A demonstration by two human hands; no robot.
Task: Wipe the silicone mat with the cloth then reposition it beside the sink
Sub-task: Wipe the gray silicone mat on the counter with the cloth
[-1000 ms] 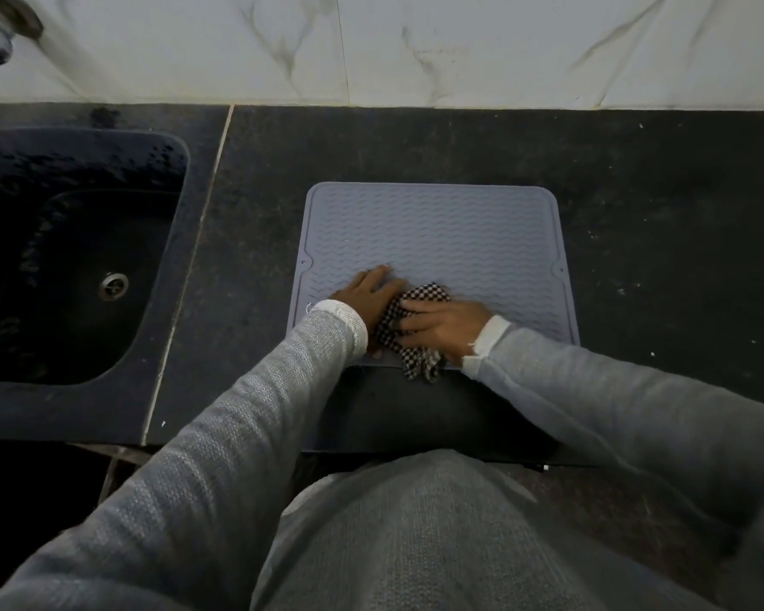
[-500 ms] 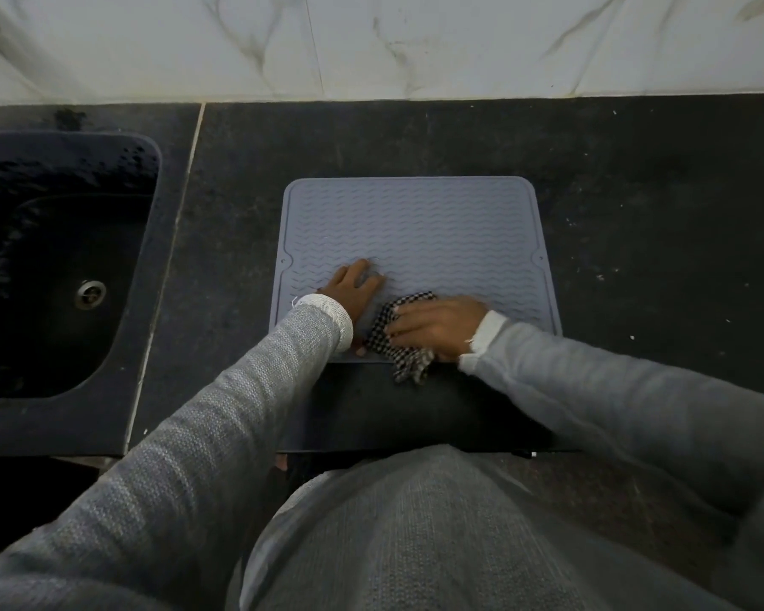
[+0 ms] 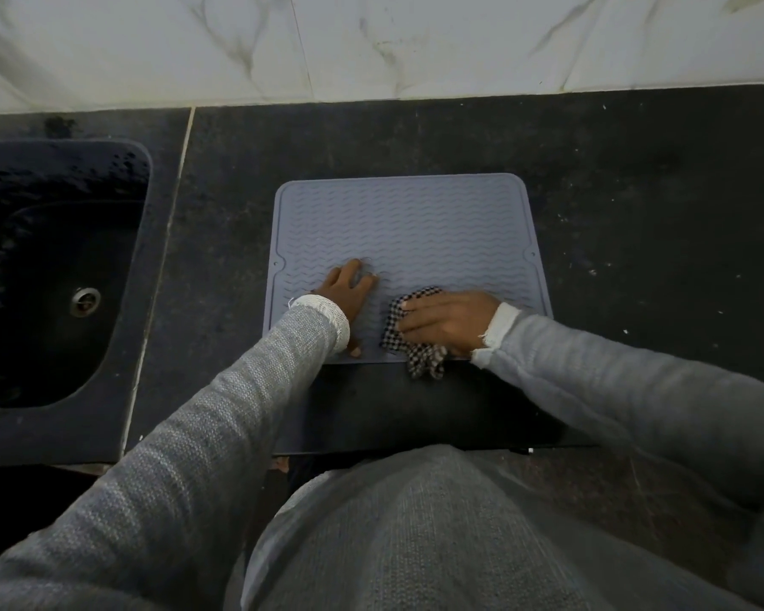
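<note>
A grey silicone mat [image 3: 406,231] with a wavy ribbed surface lies flat on the dark countertop, well right of the sink. My left hand [image 3: 349,293] rests flat on the mat's near left part, fingers spread, holding nothing. A black-and-white checked cloth [image 3: 415,341] sits bunched at the mat's near edge, with one end hanging over it. My right hand [image 3: 448,321] presses down on the cloth with fingers pointing left.
A dark sink [image 3: 54,275] with a metal drain [image 3: 84,300] is set into the counter at the left. A pale seam [image 3: 164,266] runs between sink and mat. A marble-tiled wall [image 3: 371,41] backs the counter [image 3: 658,213]. My torso fills the foreground.
My right hand has slid the cloth a little to the right along the mat's near edge, opening a gap from my left hand. The left hand stays flat on the mat.
</note>
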